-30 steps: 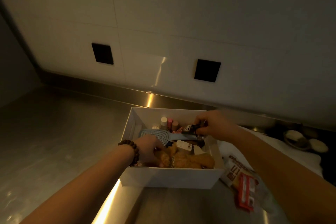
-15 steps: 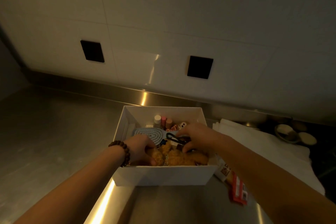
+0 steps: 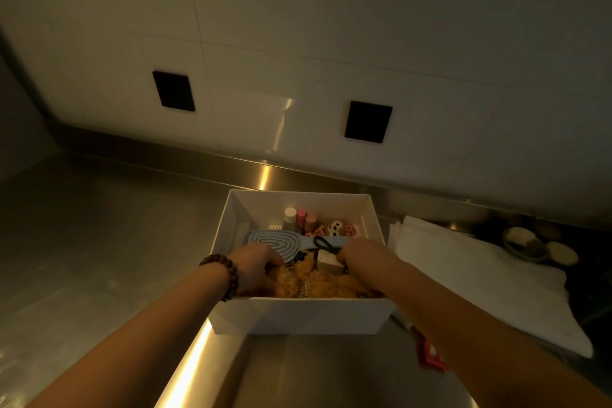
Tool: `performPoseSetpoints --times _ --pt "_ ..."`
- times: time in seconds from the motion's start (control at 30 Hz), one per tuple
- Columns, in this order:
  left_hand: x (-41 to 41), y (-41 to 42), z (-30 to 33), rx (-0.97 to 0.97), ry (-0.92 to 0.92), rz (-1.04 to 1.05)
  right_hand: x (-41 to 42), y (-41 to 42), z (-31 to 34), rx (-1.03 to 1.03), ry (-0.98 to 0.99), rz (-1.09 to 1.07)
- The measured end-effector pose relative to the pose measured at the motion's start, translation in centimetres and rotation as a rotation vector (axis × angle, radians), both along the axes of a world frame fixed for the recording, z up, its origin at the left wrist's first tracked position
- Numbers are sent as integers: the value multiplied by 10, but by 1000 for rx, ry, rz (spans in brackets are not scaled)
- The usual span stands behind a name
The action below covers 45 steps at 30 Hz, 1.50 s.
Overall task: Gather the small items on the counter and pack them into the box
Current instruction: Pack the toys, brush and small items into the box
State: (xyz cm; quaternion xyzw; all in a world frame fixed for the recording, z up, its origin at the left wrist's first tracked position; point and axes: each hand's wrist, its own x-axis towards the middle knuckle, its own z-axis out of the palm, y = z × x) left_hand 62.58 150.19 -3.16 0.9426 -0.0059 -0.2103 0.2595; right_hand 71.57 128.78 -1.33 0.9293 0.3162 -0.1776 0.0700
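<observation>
A white open box (image 3: 314, 315) stands on the steel counter (image 3: 99, 242). Inside lie a blue hairbrush (image 3: 278, 240), an orange plush toy (image 3: 331, 285), small bottles (image 3: 299, 220) at the back, a skull-faced trinket (image 3: 335, 228) and a small white block (image 3: 326, 263). My left hand (image 3: 255, 270), with a bead bracelet on the wrist, is in the box's left side, with its fingers closed on the plush. At the right side my right hand (image 3: 364, 258) reaches in, fingers curled downward and hidden. A black loop (image 3: 323, 243) lies just beyond them.
A folded white cloth (image 3: 463, 275) lies right of the box. A red and white packet (image 3: 430, 354) shows under my right forearm. Small dishes (image 3: 526, 242) sit at the far right. The tiled wall behind carries two black sockets (image 3: 367, 121).
My right hand has gone from the box's back right, where it held a small dark item, down into the right side. My left hand has stayed on the plush.
</observation>
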Motion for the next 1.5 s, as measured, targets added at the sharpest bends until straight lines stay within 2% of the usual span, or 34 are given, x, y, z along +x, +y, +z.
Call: performPoseSetpoints --times 0.07,0.13,0.23,0.37,0.47,0.57,0.63,0.73,0.87,0.97,1.07,1.23,1.37,1.5 --pt "-1 -1 1 7 8 3 -5 3 4 -8 -13 25" --pt "-1 -4 3 2 3 7 -14 4 9 93 -6 86" --pt "1 -13 7 25 -34 -44 -35 -1 17 242 221 115" --pt "7 -21 10 67 -78 -82 -35 4 20 123 289 0" --pt "8 -23 6 78 -64 -51 -35 7 20 -2 227 49" --pt "8 -25 8 81 -22 -28 -34 9 18 -18 241 63" --pt "6 -24 13 55 7 -18 -32 4 17 85 243 31" --pt "0 -27 26 -32 -11 9 -30 -16 25 364 223 -38" --pt "-5 -45 45 -126 -150 61 -28 -57 48 677 194 -147" --pt "-3 -74 55 -161 -280 47 -28 -104 62 772 167 -276" --pt "-1 -114 59 -213 -384 25 -25 -161 63 787 75 -419" --pt "9 -193 42 -136 -480 -118 -37 -247 33 725 19 -598" --pt "14 -261 9 -191 -400 -160 -53 -304 -9 625 -4 -737" --pt "17 -308 -37 63 -256 -185 -71 -329 -55 451 47 -779"
